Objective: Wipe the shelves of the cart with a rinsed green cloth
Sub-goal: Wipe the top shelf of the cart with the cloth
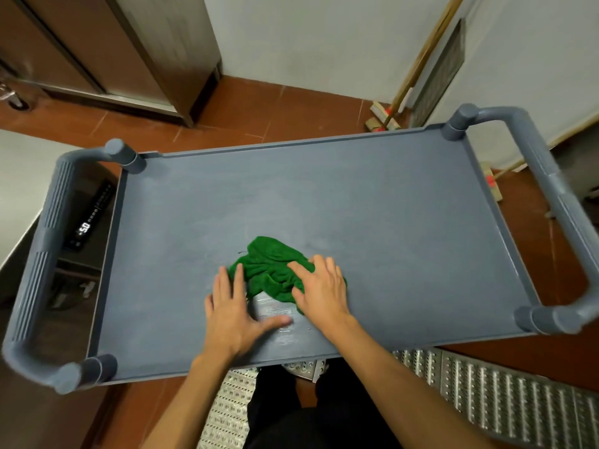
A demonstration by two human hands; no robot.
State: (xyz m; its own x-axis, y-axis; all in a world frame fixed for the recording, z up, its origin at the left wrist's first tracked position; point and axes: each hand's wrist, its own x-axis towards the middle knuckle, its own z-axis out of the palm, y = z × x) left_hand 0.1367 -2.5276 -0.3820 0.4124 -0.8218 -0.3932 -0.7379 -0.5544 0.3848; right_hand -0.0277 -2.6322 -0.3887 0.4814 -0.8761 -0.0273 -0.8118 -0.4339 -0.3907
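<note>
Start at the right hand [321, 286]: there is no real grip here. It lies palm-down on the cloth [269, 264] with its fingers spread and nearly straight, pressing rather than clutching. A flat palm likely spreads the pressure and drags more fabric across the surface.

The left hand [231, 306] is much the same. It is flat on the bare shelf [389, 205], fingers straight and thumb swung out to the right, with the fingertips just reaching the cloth's left edge. It holds nothing, and it seems placed to brace the body or to pin that rumpled edge so the cloth does not roll.

The cloth itself is a bunched green heap near the front middle of the top shelf, its right part under the right palm. Between the two hands, on the near side of the cloth, a wet patch [275, 309] glistens. That suggests the cloth is damp and this strip has been covered.

Further out, most of the grey shelf looks matte and dry inside its raised rim, so the wiping looks to be in its early stages. The cart's lower shelves are hidden beneath.

A looped handle [42, 254] stands at each end of the cart. A broom [418, 66] leans on the far wall, and a metal grate [486, 390] lies at the person's feet.
</note>
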